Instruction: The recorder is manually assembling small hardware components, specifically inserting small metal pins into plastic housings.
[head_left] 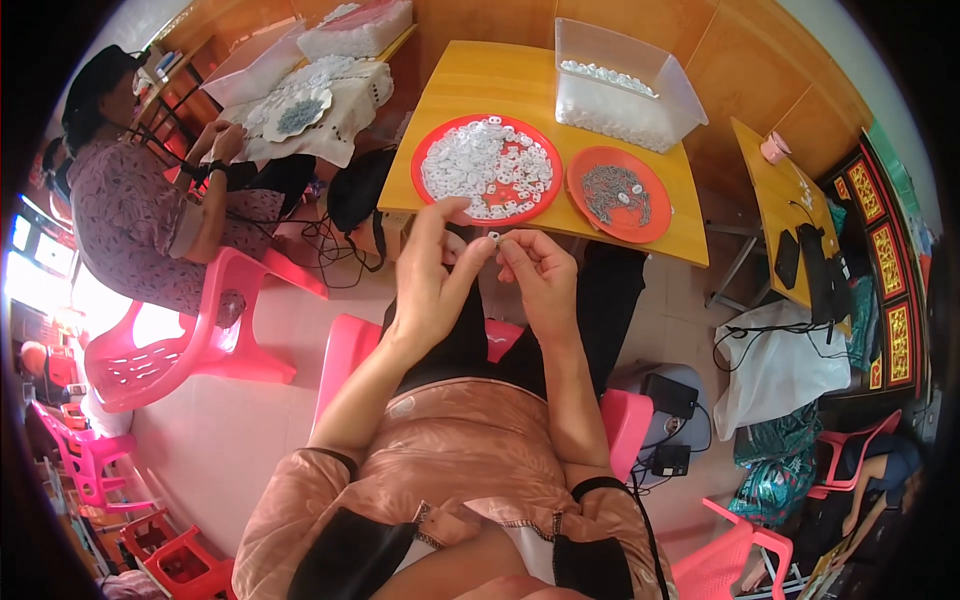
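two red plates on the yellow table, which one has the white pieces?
The larger red plate, on the person's left; the smaller red plate beside it holds grey metal bits.

A clear plastic bin (pixel 628 85) stands on the yellow counter (pixel 520 85). At left, another person (pixel 140 200) sits on a pink chair (pixel 190 340). Black chargers (pixel 668 395) lie on the floor.

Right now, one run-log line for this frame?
left hand: pinching small white plastic piece | right hand: pinching same piece | ahead: round red tray of white pieces
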